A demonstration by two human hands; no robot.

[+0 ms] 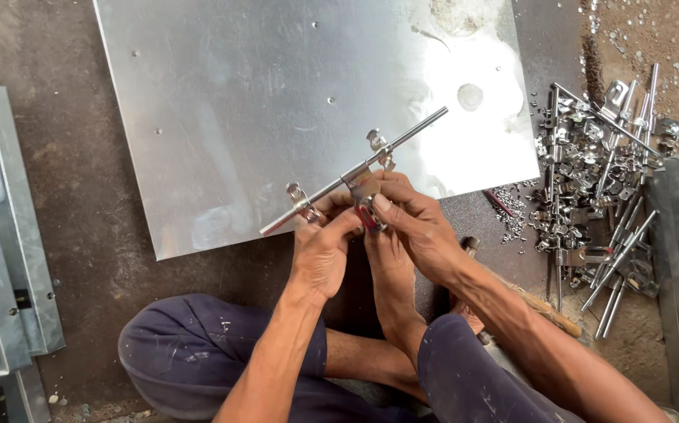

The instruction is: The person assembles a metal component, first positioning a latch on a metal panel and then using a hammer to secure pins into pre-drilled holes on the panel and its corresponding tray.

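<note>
You are sitting on the floor (81, 196) with both hands meeting at the middle of a long steel door bolt (355, 174), holding it slantwise just above the near edge of the metal sheet (277, 94). Your left hand (322, 251) is clenching the rod from below, steadying it, while your right hand (418, 227) is pinching its central bracket. More bolts are lying heaped (598, 180) within reach at your right.

hands (371, 231) hide the latch bolt's (355, 174) middle bracket.
</note>
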